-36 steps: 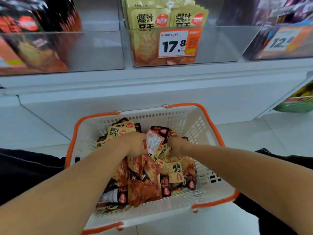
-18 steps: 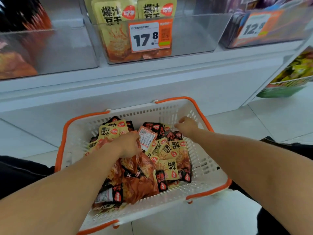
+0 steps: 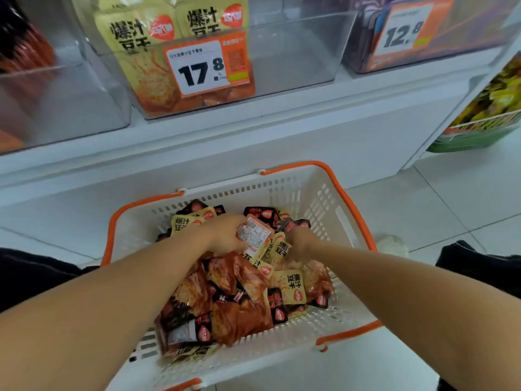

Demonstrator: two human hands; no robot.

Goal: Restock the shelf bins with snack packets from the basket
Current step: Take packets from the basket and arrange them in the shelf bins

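Observation:
A white basket (image 3: 315,198) with orange handles stands on the floor below the shelf, filled with yellow and dark red snack packets (image 3: 239,294). My left hand (image 3: 225,235) is inside it and grips a bunch of small packets (image 3: 255,234), one showing its white back label. My right hand (image 3: 298,242) is down among the packets beside it, fingers curled into the pile; what they hold is hidden. Above, a clear shelf bin (image 3: 296,60) with a 17.8 price tag holds yellow packets (image 3: 141,35) at its left side.
Another clear bin (image 3: 64,94) with red packets is at the upper left. A bin (image 3: 423,35) tagged 12.8 is at the upper right. A green container (image 3: 479,136) sits low at the right. My dark-clothed knees flank the basket on the white tiled floor.
My right hand went from the basket's far right rim back down into the packets next to my left hand. My left hand keeps its bunch. The view moved closer to the shelf.

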